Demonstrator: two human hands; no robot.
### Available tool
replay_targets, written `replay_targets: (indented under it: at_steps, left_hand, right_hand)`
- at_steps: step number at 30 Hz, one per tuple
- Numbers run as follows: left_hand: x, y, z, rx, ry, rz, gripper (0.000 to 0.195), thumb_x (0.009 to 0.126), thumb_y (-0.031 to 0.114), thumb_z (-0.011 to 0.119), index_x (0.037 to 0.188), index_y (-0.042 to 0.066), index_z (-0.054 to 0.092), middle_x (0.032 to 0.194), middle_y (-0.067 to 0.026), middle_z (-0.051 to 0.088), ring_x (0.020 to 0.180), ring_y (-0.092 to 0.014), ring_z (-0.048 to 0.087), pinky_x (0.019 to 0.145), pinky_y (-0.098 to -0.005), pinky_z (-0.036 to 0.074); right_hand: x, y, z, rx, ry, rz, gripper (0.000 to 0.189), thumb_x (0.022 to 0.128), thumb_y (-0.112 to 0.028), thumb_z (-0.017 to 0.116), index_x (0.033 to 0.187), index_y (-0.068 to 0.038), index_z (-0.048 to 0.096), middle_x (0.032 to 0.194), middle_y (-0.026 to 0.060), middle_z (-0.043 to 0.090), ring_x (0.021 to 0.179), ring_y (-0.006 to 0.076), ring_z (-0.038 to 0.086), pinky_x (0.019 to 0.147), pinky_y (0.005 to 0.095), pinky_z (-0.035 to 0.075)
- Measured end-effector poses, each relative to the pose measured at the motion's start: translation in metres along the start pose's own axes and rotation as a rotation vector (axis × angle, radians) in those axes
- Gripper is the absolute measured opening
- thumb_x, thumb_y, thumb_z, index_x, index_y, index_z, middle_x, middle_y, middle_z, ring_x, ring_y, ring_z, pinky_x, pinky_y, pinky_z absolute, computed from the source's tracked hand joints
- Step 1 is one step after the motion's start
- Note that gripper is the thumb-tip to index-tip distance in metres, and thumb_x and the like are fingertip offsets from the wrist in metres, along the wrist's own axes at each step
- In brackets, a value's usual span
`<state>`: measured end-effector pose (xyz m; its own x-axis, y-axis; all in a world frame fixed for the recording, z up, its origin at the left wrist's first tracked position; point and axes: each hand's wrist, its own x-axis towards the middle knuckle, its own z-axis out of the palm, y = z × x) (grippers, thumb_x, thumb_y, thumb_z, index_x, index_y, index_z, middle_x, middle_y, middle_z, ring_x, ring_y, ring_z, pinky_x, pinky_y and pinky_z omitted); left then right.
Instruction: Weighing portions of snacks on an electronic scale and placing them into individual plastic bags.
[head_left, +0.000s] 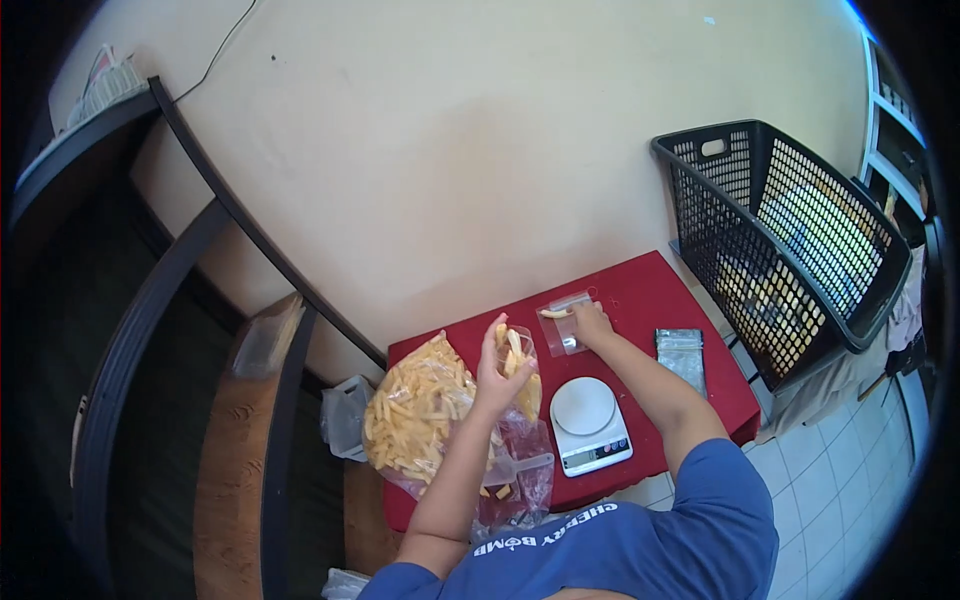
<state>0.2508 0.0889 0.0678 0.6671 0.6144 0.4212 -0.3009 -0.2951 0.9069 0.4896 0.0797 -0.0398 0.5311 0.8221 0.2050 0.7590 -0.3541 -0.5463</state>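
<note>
My left hand (495, 382) is raised above the table's middle, its fingers and thumb around a clear plastic pouch (529, 390) of pale yellow stick-shaped snacks. Farther back, my right hand (590, 324) rests over a flat clear plastic pouch (559, 341). One yellow stick (555, 313) lies at that pouch beside my fingers; whether they grip anything is hidden. Left of my left hand, a large clear bag (416, 397) bulges with many such sticks. A translucent scoop (514, 469) lies at its right side. A white digital kitchen scale (590, 427) stands below my right hand, its round plate bare.
A red cloth (645, 300) covers the table against the wall. Flat plastic pouches (680, 356) lie at its right. Rubber bands (615, 302) are near the back edge. A black mesh basket (780, 255) stands right; a translucent bin (349, 416) and wooden shelving (240, 450) are left.
</note>
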Motion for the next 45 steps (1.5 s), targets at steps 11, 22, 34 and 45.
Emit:
replay_targets:
  at_steps: [11,22,34,45]
  left_hand:
    - [0.006,0.0,0.002,0.571,-0.054,0.037,0.065,0.071,0.009,0.071,0.131,0.015,0.046,0.112,-0.0117,0.046,0.105,-0.023,0.05,0.091,-0.0353,0.041]
    - [0.024,-0.017,0.026,0.34,0.048,0.043,0.091,0.066,0.007,0.076,0.14,0.004,0.023,0.115,-0.011,0.043,0.107,-0.021,0.047,0.094,-0.0333,0.04]
    - [0.004,-0.027,-0.01,0.178,0.293,0.21,0.045,0.076,-0.005,0.062,0.116,0.005,0.043,0.109,-0.0079,0.049,0.095,-0.015,0.052,0.089,-0.0311,0.042]
    - [-0.019,0.0,0.024,0.067,0.366,0.225,0.068,0.077,0.007,0.072,0.125,0.008,0.025,0.118,-0.0092,0.038,0.108,-0.018,0.042,0.095,-0.0314,0.036]
  right_hand:
    - [0.068,0.045,0.058,-0.211,-0.087,0.019,0.031,0.082,-0.017,0.056,0.111,-0.005,0.057,0.121,0.0159,0.049,0.115,0.0346,0.045,0.09,0.046,0.044]
    - [0.017,0.009,-0.114,0.624,-0.03,-0.406,0.013,0.078,-0.01,0.064,0.086,-0.001,0.06,0.084,0.0148,0.06,0.08,0.0279,0.06,0.07,0.0361,0.048]
    - [-0.156,-0.053,-0.028,0.424,-0.521,-0.486,0.031,0.077,-0.022,0.068,0.099,-0.003,0.06,0.098,0.0175,0.06,0.096,0.0345,0.057,0.08,0.0426,0.046]
    - [-0.155,-0.088,-0.082,0.538,0.44,-0.26,0.027,0.081,-0.026,0.067,0.086,-0.003,0.054,0.106,0.0158,0.054,0.102,0.0323,0.051,0.087,0.0408,0.04]
